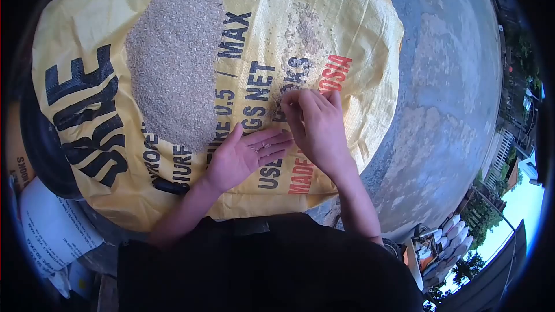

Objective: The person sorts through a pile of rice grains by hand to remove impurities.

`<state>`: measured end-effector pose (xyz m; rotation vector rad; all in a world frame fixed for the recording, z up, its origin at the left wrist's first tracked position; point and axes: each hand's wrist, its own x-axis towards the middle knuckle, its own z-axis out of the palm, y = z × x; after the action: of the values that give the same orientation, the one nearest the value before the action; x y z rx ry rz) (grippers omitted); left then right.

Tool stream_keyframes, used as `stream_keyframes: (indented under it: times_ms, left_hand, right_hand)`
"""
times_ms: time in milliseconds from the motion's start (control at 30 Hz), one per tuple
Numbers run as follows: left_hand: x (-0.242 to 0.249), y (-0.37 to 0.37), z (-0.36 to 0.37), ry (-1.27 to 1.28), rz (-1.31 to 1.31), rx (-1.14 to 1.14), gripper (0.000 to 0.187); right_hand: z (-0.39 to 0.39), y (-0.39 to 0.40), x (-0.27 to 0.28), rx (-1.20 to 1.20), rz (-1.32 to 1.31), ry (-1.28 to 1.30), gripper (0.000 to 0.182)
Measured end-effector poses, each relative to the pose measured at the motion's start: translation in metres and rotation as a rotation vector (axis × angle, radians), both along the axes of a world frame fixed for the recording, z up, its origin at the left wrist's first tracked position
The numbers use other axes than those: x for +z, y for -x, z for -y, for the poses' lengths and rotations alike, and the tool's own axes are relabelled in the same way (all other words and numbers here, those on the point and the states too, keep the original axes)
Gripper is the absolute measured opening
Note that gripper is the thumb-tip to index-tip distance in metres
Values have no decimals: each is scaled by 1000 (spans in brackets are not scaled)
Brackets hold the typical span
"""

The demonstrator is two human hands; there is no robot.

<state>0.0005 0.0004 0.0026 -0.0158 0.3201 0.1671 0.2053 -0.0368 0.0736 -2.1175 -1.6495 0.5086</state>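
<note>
The left hand [236, 160] lies palm up and open, a few small pale grains [259, 147] resting on its fingers. Just beside its fingertips, the right hand [317, 130] hovers with fingers curled inward; whether it pinches anything cannot be told. Beneath both spreads a yellow woven-plastic sack [373, 29] with black and red lettering. On it, beyond the left hand, sits a broad greyish-beige grain heap [179, 52]; a thinner brownish scatter [307, 30] lies beyond the right.

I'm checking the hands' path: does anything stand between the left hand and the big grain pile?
Nothing visible does. The left hand is palm up beside the grain pile, a few grains on it; only the printed yellow sack shows between.
</note>
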Motion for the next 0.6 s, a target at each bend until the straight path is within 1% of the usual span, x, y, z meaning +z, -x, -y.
stream_keyframes:
  times_ms: [33,100,133,200,233,300,367,400,467,533,600]
  left_hand:
    - [-3,1,1,1,7,1,81]
    - [-8,4,5,23,-8,12,81]
    - [-10,5,6,44,-25,22,81]
    - [-6,4,4,29,-41,1,81]
    - [-4,4,2,13,-57,-18,82]
    - [0,1,-1,-7,-27,-24,81]
    - [1,-1,-1,-26,3,-29,81]
    - [1,-1,0,-24,15,-18,81]
    - [0,0,0,-25,25,-4,81]
    - [0,0,0,-5,11,-5,80]
    - [1,0,0,-13,11,-6,80]
  right_hand:
    - [6,2,7,1,2,1,13]
    - [17,5,17,168,-131,170,12]
    - [20,4,18,167,-131,170,12]
    - [25,3,18,228,-242,229,11]
    - [24,1,16,226,-242,229,11]
    - [18,-4,10,29,-212,146,11]
    - [8,-11,3,-161,-89,70,11]
    - [2,-16,-1,-162,-88,69,11]
    - [-9,-26,-7,-233,49,-34,12]
    - [-15,-33,-15,-218,100,-69,12]
    - [-19,-34,-19,-201,204,-142,13]
